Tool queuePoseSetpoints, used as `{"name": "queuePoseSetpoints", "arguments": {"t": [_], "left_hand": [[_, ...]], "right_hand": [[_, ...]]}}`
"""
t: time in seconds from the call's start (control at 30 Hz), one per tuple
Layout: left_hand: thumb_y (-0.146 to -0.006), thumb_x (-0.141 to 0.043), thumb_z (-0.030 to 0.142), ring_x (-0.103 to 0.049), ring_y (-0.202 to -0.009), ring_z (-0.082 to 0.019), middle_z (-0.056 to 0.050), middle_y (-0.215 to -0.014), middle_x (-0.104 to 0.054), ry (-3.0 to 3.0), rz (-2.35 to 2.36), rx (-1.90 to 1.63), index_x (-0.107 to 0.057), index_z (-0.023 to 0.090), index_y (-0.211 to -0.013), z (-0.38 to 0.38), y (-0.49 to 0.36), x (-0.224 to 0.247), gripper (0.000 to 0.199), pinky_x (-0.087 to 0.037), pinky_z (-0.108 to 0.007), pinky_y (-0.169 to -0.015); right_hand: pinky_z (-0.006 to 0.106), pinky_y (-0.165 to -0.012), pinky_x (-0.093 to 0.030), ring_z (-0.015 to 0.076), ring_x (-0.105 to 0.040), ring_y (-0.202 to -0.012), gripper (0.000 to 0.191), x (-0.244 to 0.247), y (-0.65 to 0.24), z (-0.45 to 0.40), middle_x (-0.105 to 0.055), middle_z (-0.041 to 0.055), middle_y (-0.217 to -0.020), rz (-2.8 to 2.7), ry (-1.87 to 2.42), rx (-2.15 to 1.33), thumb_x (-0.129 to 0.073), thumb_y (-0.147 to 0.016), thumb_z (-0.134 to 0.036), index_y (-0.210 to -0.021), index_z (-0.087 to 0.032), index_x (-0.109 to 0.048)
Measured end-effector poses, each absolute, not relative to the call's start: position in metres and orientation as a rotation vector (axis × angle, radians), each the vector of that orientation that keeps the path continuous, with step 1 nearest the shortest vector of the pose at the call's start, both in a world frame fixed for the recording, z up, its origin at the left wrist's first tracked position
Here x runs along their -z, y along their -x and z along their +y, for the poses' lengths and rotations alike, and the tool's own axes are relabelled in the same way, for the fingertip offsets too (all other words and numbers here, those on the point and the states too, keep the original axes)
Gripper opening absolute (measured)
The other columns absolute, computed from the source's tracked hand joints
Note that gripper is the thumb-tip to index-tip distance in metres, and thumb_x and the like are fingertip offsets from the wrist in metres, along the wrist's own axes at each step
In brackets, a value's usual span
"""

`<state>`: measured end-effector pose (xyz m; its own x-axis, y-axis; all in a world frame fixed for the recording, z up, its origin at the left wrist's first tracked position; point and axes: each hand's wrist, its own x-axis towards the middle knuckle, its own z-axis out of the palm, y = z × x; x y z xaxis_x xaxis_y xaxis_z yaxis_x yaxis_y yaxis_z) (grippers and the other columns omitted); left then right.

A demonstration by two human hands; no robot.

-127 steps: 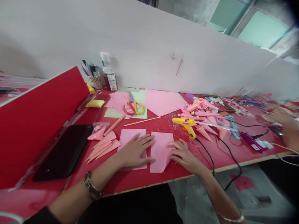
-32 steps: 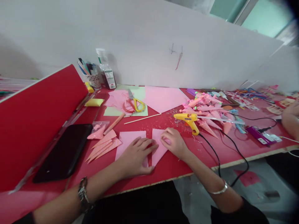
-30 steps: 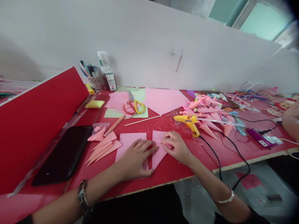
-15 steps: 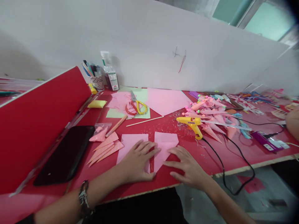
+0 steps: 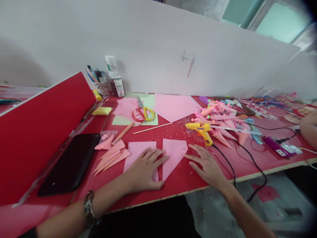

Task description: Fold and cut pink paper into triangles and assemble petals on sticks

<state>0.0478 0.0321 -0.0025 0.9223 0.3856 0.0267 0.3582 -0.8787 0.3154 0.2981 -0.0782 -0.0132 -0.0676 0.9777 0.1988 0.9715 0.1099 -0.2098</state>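
Note:
My left hand [image 5: 148, 167] lies flat with fingers stretched, covering much of a pink paper sheet [image 5: 138, 147]. Its fingertips reach onto the left edge of a second pink paper piece [image 5: 173, 155], wide at the top and tapering to a point near me. At that piece's right edge is my right hand [image 5: 204, 165], fingers apart and holding nothing. Folded pink paper pieces [image 5: 115, 157] lie fanned out left of the sheet. Beyond the papers, a thin wooden stick [image 5: 152, 128] and scissors [image 5: 143, 112] with red and yellow handles rest on the table.
A yellow glue gun [image 5: 200, 130] with a black cord lies right of the papers, before a heap of pink paper cones [image 5: 223, 119]. A black phone [image 5: 71, 162], a pen cup [image 5: 101, 87] and a bottle [image 5: 116, 81] stand or lie leftward. Another person's arm [image 5: 309, 127] shows far right.
My right hand has slid right, off the tapered paper's middle to its outer edge. My left hand stays nearly in place. The view has shifted slightly.

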Motion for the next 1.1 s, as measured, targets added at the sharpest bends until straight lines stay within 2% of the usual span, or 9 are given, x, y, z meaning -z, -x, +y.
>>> {"name": "queuePoseSetpoints", "arguments": {"t": [0.3,0.47,0.57,0.67,0.77,0.83,0.9,1.0,1.1], "left_hand": [[-0.067,-0.055,0.051,-0.028,-0.124,-0.026,-0.005,-0.135,-0.037,-2.769,0.550,-0.127,-0.032,0.028,-0.132,0.032,-0.047,-0.001,0.073,-0.017,-0.044,-0.106],[-0.066,-0.054,0.059,-0.030,-0.123,-0.028,-0.005,-0.136,-0.036,-2.712,0.552,-0.134,-0.030,0.026,-0.133,0.034,-0.047,-0.003,0.078,-0.025,-0.042,-0.102],[-0.068,-0.050,0.064,-0.032,-0.122,-0.028,-0.007,-0.135,-0.037,-2.673,0.574,-0.137,-0.028,0.022,-0.135,0.036,-0.046,-0.005,0.082,-0.029,-0.042,-0.099],[-0.068,-0.049,0.066,-0.036,-0.120,-0.028,-0.009,-0.133,-0.040,-2.659,0.579,-0.177,-0.031,0.019,-0.133,0.038,-0.046,-0.005,0.082,-0.029,-0.042,-0.099],[-0.066,-0.052,0.064,-0.039,-0.117,-0.027,-0.009,-0.130,-0.044,-2.650,0.579,-0.232,-0.034,0.019,-0.131,0.040,-0.047,-0.003,0.081,-0.030,-0.041,-0.098],[-0.066,-0.055,0.061,-0.039,-0.117,-0.027,-0.008,-0.129,-0.045,-2.652,0.560,-0.254,-0.034,0.020,-0.131,0.039,-0.047,-0.002,0.080,-0.029,-0.040,-0.099],[-0.066,-0.057,0.059,-0.039,-0.117,-0.026,-0.009,-0.129,-0.044,-2.662,0.553,-0.273,-0.032,0.019,-0.131,0.039,-0.046,-0.001,0.081,-0.029,-0.040,-0.099],[-0.068,-0.056,0.057,-0.035,-0.119,-0.026,-0.011,-0.133,-0.038,-2.702,0.589,-0.333,-0.024,0.018,-0.134,0.039,-0.044,-0.004,0.084,-0.031,-0.038,-0.097],[-0.073,-0.055,0.052,-0.033,-0.120,-0.025,-0.011,-0.135,-0.034,-2.836,0.566,-0.455,-0.024,0.018,-0.134,0.038,-0.043,-0.009,0.076,-0.030,-0.037,-0.096]], "right_hand": [[0.046,-0.094,-0.035,0.0273,-0.039,-0.117,0.038,0.017,-0.295,-0.073,-0.046,0.0123,-0.126,-1.918,2.068,0.150,-0.041,-0.085,-0.031,-0.119,-0.018,-0.050],[0.048,-0.097,-0.028,0.0245,-0.041,-0.114,0.059,0.014,-0.275,-0.062,-0.048,0.0106,-0.123,-1.936,1.926,-0.055,-0.046,-0.082,-0.033,-0.135,-0.021,-0.023],[0.053,-0.097,-0.021,0.0254,-0.044,-0.110,0.065,0.009,-0.266,-0.057,-0.051,0.0088,-0.119,-1.914,1.989,-0.140,-0.048,-0.081,-0.031,-0.137,-0.025,-0.016],[0.052,-0.096,-0.019,0.0257,-0.044,-0.109,0.062,0.002,-0.264,-0.054,-0.052,0.0089,-0.118,-1.898,2.031,-0.203,-0.048,-0.080,-0.027,-0.135,-0.025,-0.021],[0.046,-0.094,-0.024,0.0241,-0.043,-0.109,0.054,-0.003,-0.268,-0.053,-0.050,0.0072,-0.120,-1.888,2.019,-0.339,-0.048,-0.079,-0.025,-0.130,-0.025,-0.031],[0.041,-0.089,-0.029,0.0227,-0.047,-0.103,0.040,-0.007,-0.273,-0.053,-0.055,0.0061,-0.112,-1.862,2.032,-0.428,-0.047,-0.079,-0.025,-0.119,-0.024,-0.046],[0.037,-0.082,-0.033,0.0206,-0.051,-0.091,0.021,-0.010,-0.277,-0.052,-0.059,0.0050,-0.095,-1.864,2.041,-0.505,-0.047,-0.079,-0.025,-0.097,-0.021,-0.058],[0.030,-0.072,-0.036,0.0166,-0.052,-0.075,0.013,-0.017,-0.282,-0.052,-0.057,0.0026,-0.078,-1.890,1.969,-0.597,-0.050,-0.079,-0.027,-0.074,-0.018,-0.058],[0.026,-0.065,-0.037,0.0149,-0.052,-0.070,0.015,-0.023,-0.281,-0.053,-0.057,0.0015,-0.074,-1.780,1.874,-0.669,-0.048,-0.079,-0.027,-0.072,-0.017,-0.057]]}}
